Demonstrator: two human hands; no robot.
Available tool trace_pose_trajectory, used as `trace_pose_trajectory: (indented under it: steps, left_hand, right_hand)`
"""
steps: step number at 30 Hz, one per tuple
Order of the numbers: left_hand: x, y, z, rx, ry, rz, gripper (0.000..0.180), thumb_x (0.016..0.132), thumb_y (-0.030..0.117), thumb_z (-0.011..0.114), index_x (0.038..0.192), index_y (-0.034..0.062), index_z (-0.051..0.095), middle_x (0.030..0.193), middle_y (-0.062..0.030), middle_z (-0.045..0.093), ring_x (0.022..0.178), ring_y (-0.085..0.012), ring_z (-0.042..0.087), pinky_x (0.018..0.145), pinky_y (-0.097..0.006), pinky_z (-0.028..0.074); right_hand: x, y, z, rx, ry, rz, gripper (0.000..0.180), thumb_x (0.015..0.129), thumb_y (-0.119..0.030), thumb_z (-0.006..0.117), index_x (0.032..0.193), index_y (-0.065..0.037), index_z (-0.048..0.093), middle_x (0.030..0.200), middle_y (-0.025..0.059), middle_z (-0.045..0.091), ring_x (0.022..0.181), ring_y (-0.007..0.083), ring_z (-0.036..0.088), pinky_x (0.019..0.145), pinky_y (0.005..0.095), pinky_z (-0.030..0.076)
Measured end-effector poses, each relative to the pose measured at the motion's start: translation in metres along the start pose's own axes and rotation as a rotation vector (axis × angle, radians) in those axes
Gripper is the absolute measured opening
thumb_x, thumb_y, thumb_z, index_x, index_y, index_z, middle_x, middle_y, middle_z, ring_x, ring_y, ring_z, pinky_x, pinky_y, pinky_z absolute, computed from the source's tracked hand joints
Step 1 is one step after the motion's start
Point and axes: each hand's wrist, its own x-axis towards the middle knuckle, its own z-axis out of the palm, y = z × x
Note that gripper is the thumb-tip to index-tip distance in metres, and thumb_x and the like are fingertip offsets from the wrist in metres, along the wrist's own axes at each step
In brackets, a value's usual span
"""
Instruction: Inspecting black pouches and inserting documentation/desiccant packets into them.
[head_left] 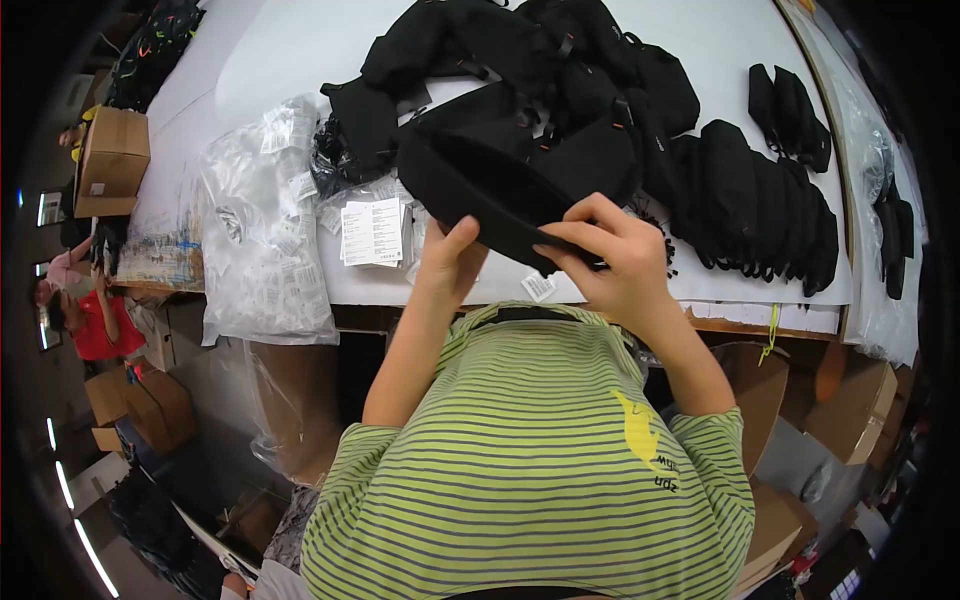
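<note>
Black pouch [432, 180] held in the air over the middle of the worktop's [300, 40] near edge, mouth gaping. Right hand [622, 255] pinching its rim, thumb against fingers. Left hand [452, 262] grasping the near-left side, thumb in front; fingers mostly hidden beneath.

Progress, by judgement: this one midway, opened but not set down. Row [755, 205] of similar pouches packed side by side toward the right edge, likely done; pair [790, 110] lying beyond it, status unclear. Loose heap [505, 50] toward the far edge, tumbled, probably still to do.

Around: clear plastic bag [262, 235] slumped over the near edge, left; card stack [372, 233] just beside it. White tag [538, 288] under the pouch; cannot tell whether attached. Yellow-green cord [771, 335] hanging off the near edge, right.

In the way: heap crowds right behind the pouch, leaving little bare worktop there.
</note>
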Motion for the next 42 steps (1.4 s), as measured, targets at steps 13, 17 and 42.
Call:
trace_pose_trajectory:
  steps: [13, 17, 42]
  left_hand:
    - [-0.005, 0.008, 0.026, 0.17, 0.121, -0.149, 0.033, 0.078, 0.005, 0.073, 0.108, -0.0035, 0.061, 0.099, -0.0109, 0.067, 0.088, -0.0174, 0.065, 0.082, -0.029, 0.052]
    - [-0.008, 0.009, 0.04, 0.192, 0.08, -0.269, 0.032, 0.077, 0.006, 0.074, 0.105, -0.0051, 0.063, 0.095, -0.0104, 0.068, 0.083, -0.0167, 0.066, 0.076, -0.028, 0.054]
    - [0.001, 0.013, 0.023, -0.166, -0.062, -0.338, 0.026, 0.082, 0.007, 0.063, 0.107, -0.0037, 0.062, 0.095, -0.0093, 0.067, 0.079, -0.0158, 0.067, 0.073, -0.026, 0.055]
  right_hand:
    - [0.006, 0.02, 0.038, 1.139, 0.341, 0.701, 0.024, 0.096, -0.021, 0.054, 0.103, 0.001, 0.062, 0.09, 0.0011, 0.063, 0.079, 0.006, 0.053, 0.073, 0.0203, 0.043]
    - [0.026, 0.023, 0.024, 0.999, 0.459, 0.519, 0.016, 0.09, -0.014, 0.063, 0.1, -0.001, 0.063, 0.094, 0.0022, 0.066, 0.084, 0.0069, 0.058, 0.078, 0.0205, 0.045]
    - [0.017, -0.007, -0.007, 0.22, 0.345, 0.231, 0.011, 0.077, 0.0, 0.07, 0.086, -0.004, 0.066, 0.085, 0.0034, 0.063, 0.068, 0.0123, 0.061, 0.057, 0.022, 0.045]
